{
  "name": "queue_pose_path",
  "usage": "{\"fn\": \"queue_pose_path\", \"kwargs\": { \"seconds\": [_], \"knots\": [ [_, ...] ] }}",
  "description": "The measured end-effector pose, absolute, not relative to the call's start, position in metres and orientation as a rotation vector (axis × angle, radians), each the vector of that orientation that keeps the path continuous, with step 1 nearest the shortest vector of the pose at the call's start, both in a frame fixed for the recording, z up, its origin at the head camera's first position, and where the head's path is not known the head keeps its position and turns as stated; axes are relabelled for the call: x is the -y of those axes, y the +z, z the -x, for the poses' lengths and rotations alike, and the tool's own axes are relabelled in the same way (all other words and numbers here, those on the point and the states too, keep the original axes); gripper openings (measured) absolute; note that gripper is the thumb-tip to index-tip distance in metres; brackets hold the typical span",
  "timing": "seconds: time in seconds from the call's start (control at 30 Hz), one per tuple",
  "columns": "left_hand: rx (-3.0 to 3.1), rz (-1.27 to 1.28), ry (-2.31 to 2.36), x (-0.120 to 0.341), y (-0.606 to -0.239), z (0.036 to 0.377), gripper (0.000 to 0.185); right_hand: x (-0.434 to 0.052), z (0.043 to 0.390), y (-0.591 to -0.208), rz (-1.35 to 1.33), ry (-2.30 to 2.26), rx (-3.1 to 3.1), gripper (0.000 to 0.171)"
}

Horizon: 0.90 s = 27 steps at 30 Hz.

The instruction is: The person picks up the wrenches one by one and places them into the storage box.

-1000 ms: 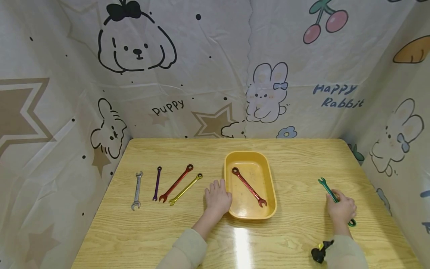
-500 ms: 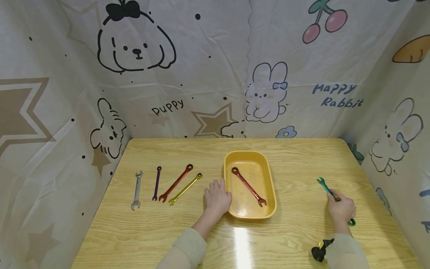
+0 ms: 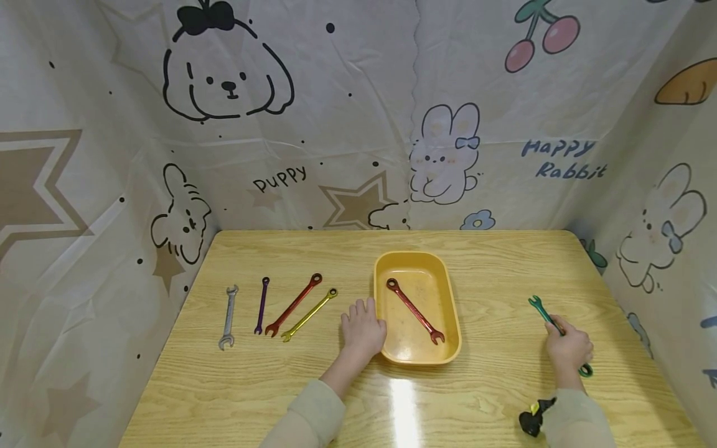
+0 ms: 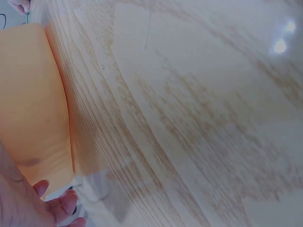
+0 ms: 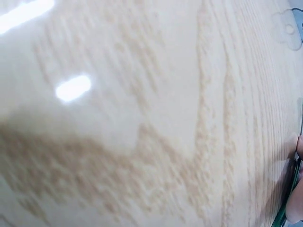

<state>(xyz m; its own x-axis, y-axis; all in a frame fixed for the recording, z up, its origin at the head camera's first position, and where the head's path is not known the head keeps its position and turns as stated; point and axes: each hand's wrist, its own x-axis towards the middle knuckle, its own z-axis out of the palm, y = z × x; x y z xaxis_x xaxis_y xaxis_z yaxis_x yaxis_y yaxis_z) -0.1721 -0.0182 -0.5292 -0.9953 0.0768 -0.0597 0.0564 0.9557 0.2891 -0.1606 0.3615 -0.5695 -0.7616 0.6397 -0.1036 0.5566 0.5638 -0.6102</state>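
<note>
On the wooden bench (image 3: 269,386), the yellow tray (image 3: 455,330) holds a red wrench (image 3: 414,310). Left hand (image 3: 363,330) rests released against its side. Right hand (image 3: 570,348) stays clenched around the green wrench (image 3: 542,310), barely shifted since earlier, unlifted.

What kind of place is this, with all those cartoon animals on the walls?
Probably a small staged tabletop booth, not a workshop: cartoon-printed cloth walls enclose a wooden table, where coloured wrenches lie in a row beside a yellow tray holding a red wrench.
</note>
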Motion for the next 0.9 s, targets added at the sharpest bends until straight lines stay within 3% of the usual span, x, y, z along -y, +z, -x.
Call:
{"fn": "queue_pose_path", "kwargs": {
  "seconds": [0.9],
  "knots": [
    [-3.041,-0.094,0.448,0.0183,-0.5310,0.1727,0.026,-0.3578,0.1615,-0.5677,1.023,0.897,2.774,0.038]
  ]
}}
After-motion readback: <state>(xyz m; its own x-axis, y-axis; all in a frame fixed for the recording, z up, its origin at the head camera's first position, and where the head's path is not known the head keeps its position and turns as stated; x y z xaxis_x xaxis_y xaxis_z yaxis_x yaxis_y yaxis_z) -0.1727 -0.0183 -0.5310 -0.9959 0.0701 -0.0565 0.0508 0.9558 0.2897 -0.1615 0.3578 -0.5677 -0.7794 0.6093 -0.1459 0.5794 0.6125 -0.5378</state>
